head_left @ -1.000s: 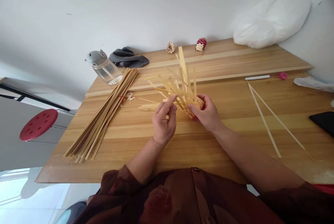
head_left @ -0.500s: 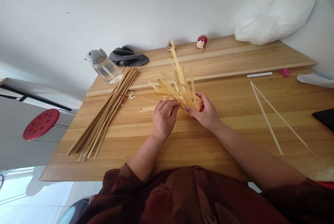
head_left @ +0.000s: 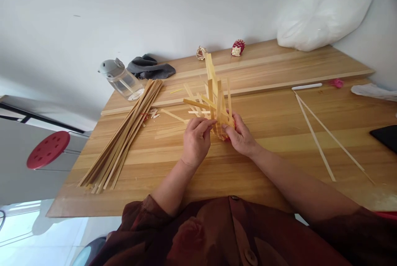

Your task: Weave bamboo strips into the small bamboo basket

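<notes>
A small half-woven piece of pale bamboo strips (head_left: 219,104) is held between my hands above the middle of the table. Its loose strip ends fan upward and to the left, and a bit of red shows at its lower right. My right hand (head_left: 241,135) wraps its right side, thumb pressed on the front. With thumb and fingers pinched, my left hand (head_left: 197,140) grips one of the strips at the left side. The fingertips of my right hand are hidden behind the weave.
A bundle of long strips (head_left: 124,133) lies at left, beside a clear bottle (head_left: 124,84) and a grey cloth (head_left: 150,67). A woven ball (head_left: 201,53), a red-and-cream woven piece (head_left: 238,48) and a white bag (head_left: 324,17) sit along the back. Two thin strips (head_left: 316,137) lie right.
The woven piece has turned in my hands, and its loose strips now stand more upright. My right hand has shifted slightly left, while my left hand stays almost in place.
</notes>
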The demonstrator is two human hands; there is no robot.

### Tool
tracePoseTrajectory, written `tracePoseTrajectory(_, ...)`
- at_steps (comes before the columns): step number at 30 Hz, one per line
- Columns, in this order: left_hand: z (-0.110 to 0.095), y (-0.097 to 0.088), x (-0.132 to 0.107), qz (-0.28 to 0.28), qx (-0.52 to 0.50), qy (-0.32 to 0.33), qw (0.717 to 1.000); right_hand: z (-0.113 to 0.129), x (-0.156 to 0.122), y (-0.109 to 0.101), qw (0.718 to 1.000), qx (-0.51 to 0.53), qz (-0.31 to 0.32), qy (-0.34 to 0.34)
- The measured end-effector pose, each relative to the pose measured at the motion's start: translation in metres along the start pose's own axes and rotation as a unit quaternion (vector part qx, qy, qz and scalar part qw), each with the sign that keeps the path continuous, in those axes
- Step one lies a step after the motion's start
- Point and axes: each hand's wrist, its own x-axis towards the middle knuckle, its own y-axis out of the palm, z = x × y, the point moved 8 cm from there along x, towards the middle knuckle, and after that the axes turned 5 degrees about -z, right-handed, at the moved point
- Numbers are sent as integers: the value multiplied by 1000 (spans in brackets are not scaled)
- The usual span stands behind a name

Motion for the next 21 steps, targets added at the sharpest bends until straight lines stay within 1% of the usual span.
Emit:
tracePoseTrajectory(2,8,1,0,10,-7,-29,999,-1,0,0,1000,2,4,10)
tracePoseTrajectory(4,18,3,0,21,-29,-78,996,-2,0,-1,1000,-1,6,20)
tracePoseTrajectory(6,25,5,-1,32,-49,-109,992,0,0,-2,1000,-9,-2,8)
tracePoseTrajectory(7,26,6,-1,38,-55,-114,991,1,0,-2,1000,-15,-7,-2)
tracePoseTrajectory(9,25,8,-2,50,-53,-110,991,2,0,-4,999,-32,-21,-18)
tracePoseTrajectory(13,21,11,-3,71,-17,-91,993,0,1,-9,997,-68,-41,-25)
tracePoseTrajectory(15,19,11,-3,65,-24,-83,994,-1,1,-12,997,-56,-54,-20)
tracePoseTrajectory(18,17,8,-4,42,-68,-92,993,-2,2,-17,997,-27,-77,-4)
tracePoseTrajectory(21,14,8,-5,33,-79,-94,992,-4,3,-19,996,-28,-88,19)
